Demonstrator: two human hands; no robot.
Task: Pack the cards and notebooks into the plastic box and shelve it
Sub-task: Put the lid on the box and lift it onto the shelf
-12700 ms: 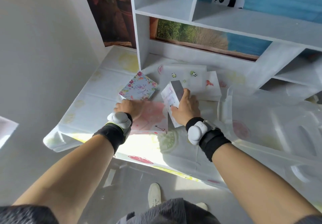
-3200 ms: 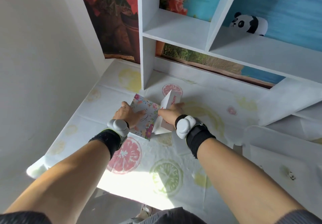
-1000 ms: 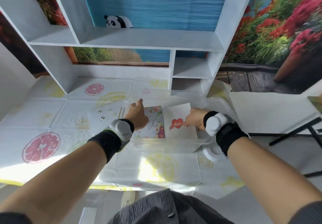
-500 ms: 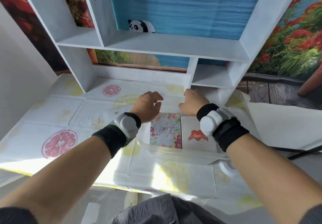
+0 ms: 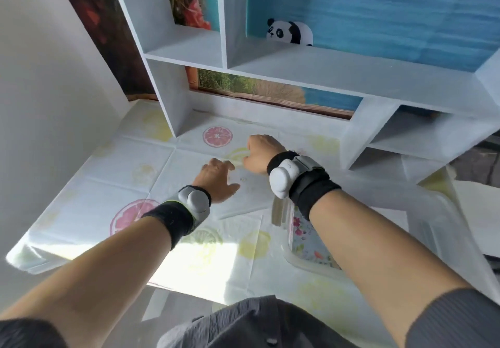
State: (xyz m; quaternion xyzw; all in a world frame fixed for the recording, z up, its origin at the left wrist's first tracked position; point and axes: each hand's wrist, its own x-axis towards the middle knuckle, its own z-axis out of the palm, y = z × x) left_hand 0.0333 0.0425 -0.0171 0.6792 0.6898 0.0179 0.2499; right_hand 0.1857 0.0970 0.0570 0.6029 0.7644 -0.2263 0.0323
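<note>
The clear plastic box (image 5: pixel 438 212) stands on the table at the right, partly under my right forearm. A floral notebook (image 5: pixel 308 242) lies flat inside it. Left of the box a white card (image 5: pixel 251 193) with tiny stickers lies flat on the cloth. My left hand (image 5: pixel 216 180) hovers over this card with its fingers spread and holds nothing. My right hand (image 5: pixel 259 155) is at the card's far edge with its fingers curled down and hidden from me.
A white shelf unit (image 5: pixel 297 60) stands at the back of the table, with a toy panda (image 5: pixel 289 32) in its wide compartment. A fruit-print cloth (image 5: pixel 135 174) covers the table. The table's front edge runs close to my body, and a wall lies to the left.
Both hands have left the box and moved left to the white card. My view swung left, so the box now sits at the right.
</note>
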